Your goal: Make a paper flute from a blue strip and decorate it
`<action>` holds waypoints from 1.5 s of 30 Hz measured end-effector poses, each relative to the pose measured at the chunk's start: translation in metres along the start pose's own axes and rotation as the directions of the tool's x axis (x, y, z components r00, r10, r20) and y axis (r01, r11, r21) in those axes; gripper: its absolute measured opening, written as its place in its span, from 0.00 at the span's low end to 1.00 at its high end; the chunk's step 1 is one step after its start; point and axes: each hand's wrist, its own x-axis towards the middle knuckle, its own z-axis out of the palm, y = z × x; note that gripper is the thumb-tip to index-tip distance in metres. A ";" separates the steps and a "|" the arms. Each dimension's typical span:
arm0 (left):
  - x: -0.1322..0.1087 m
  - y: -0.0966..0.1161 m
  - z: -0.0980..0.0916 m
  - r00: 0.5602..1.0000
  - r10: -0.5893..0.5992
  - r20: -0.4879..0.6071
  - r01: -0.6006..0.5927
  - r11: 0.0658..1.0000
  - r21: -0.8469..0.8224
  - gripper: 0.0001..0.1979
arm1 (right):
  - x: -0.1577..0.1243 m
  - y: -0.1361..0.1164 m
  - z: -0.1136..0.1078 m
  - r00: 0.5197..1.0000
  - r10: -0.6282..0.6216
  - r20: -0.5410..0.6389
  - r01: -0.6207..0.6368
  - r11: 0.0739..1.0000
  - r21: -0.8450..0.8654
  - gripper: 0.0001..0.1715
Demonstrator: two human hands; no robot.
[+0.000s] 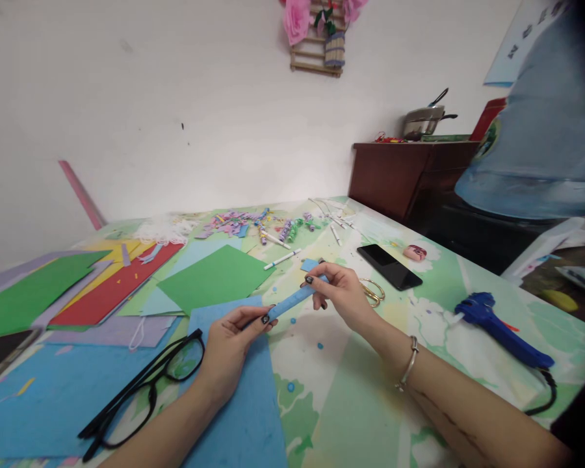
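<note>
A narrow blue strip (296,299) with small marks along it stretches between my hands above the table. My left hand (231,344) pinches its near end between thumb and fingertips. The far end is in the closed fingers of my right hand (338,289). Under my left hand lies a blue sheet (234,416), and a small blue square piece (309,264) rests just beyond the strip. Gold-handled scissors (374,292) are partly hidden behind my right hand. Small blue dots (291,387) are scattered on the tablecloth.
Black glasses (151,390) lie beside my left wrist. Coloured sheets (112,286) cover the left side. A phone (389,266) and a blue glue gun (502,330) with a cord are at right. Pens (283,259) and paper scraps (229,224) lie toward the wall.
</note>
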 end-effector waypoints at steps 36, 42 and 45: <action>-0.007 -0.002 0.016 0.809 0.421 0.411 -0.586 0.508 0.632 0.14 | -0.006 -0.041 0.044 0.995 -0.095 -0.032 0.093 0.995 -0.039 0.12; -0.007 0.004 0.021 0.870 0.283 0.404 -0.442 0.811 0.383 0.12 | 0.004 -0.056 0.038 0.965 -0.042 0.257 0.082 0.986 -0.144 0.11; -0.004 -0.001 0.022 0.884 0.225 0.410 -0.364 0.881 0.301 0.13 | 0.001 -0.055 0.035 0.952 -0.104 0.287 0.187 0.942 -0.280 0.13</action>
